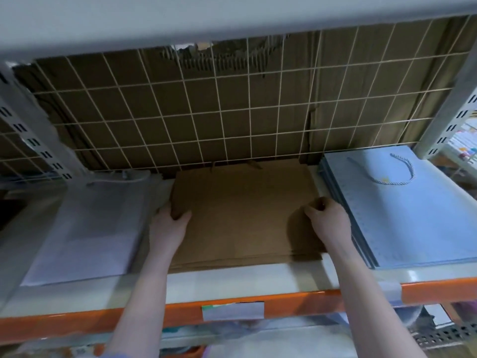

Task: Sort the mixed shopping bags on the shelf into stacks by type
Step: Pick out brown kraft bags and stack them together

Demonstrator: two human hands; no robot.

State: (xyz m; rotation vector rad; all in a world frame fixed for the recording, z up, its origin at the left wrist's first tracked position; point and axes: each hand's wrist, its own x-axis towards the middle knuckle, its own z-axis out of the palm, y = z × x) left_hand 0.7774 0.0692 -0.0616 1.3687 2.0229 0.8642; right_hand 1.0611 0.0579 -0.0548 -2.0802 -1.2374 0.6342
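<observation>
Brown bags [242, 215] between white bags [85, 228] and pale-blue bags [418, 215]; orange shelf edge [438, 290].

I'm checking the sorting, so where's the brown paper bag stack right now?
In the head view, the brown paper bag stack lies mid-shelf between the white bag stack and the blue bag stack, gripped by the left hand and right hand.

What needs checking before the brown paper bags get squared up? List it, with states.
1. Left hand grips the left edge of the stack of flat brown paper bags: ok.
2. Right hand grips its right edge: ok.
3. Brown stack apart from the stack of pale blue glossy bags with a rope handle: ok, a gap shows.
4. Brown stack apart from the stack of white bags: not ok, they touch at the left hand.
5. Each stack holds one type only: cannot tell below the top bags.
</observation>
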